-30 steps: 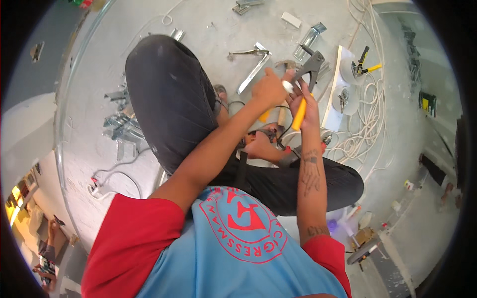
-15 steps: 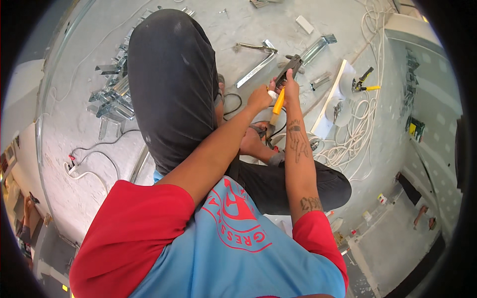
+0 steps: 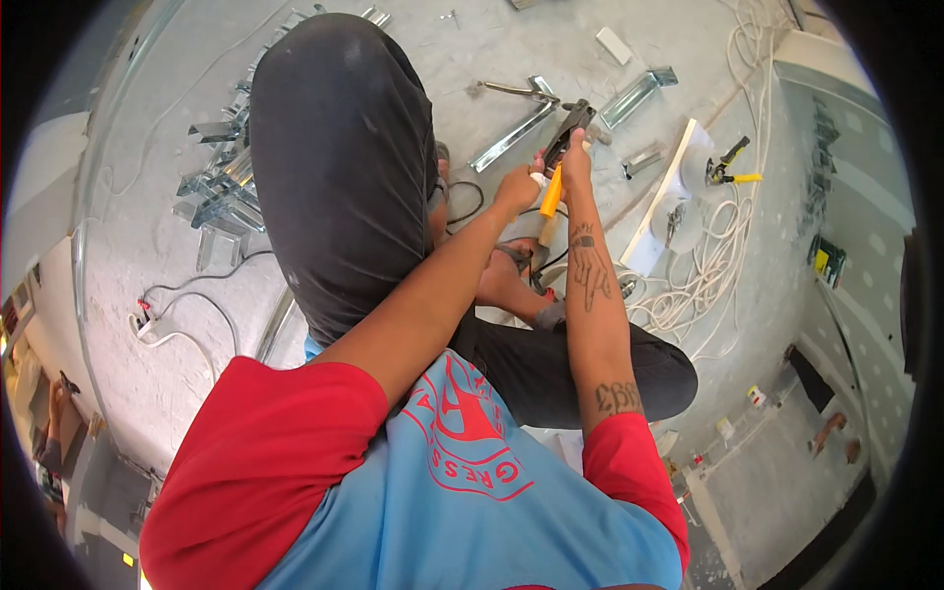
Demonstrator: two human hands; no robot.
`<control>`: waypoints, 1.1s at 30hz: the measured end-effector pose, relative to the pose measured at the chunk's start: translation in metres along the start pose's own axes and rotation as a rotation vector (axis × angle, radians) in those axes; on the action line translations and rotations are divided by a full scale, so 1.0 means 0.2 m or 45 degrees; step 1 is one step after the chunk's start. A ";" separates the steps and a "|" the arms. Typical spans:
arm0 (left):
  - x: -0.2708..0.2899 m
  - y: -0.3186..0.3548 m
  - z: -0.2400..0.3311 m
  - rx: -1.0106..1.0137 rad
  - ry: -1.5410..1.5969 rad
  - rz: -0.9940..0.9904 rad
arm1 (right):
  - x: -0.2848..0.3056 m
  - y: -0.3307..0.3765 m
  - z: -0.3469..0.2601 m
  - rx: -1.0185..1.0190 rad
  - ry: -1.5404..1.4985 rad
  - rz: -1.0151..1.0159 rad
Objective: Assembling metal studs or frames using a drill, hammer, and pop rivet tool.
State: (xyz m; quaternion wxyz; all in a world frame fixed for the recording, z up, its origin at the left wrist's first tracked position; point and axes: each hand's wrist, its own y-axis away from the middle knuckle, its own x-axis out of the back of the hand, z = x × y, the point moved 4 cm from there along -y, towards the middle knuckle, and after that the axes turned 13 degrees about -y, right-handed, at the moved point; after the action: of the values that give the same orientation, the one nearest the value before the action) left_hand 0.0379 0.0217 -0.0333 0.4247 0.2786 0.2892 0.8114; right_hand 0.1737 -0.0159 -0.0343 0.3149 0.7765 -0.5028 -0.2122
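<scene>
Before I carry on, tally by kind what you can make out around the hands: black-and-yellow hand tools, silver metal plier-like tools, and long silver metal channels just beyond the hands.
Black-and-yellow hand tools: 2 (held tool, snips at right)
Silver plier-like tools: 2 (upper one, right one)
Long silver channels: 2 (left channel, right channel)
Total: 6

2 yellow-handled tools (image 3: 553, 190), 1 white board (image 3: 645, 254) and 1 white block (image 3: 615, 45) show.
</scene>
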 end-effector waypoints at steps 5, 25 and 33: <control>-0.04 -0.07 -0.06 0.039 -0.036 -0.152 | -0.02 -0.11 0.06 0.103 0.350 0.063; -0.10 -0.05 -0.19 0.382 0.559 -0.618 | -0.07 0.24 0.12 -0.150 0.073 0.094; 0.43 -0.20 0.24 -0.295 -0.821 1.152 | -0.06 0.17 0.24 -0.141 -0.106 0.025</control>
State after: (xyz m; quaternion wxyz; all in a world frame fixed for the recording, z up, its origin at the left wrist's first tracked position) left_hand 0.0506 0.1247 -0.0109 0.1295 0.5600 -0.0944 0.8129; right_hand 0.1166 -0.0280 -0.0440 0.3382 0.7434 -0.5107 -0.2687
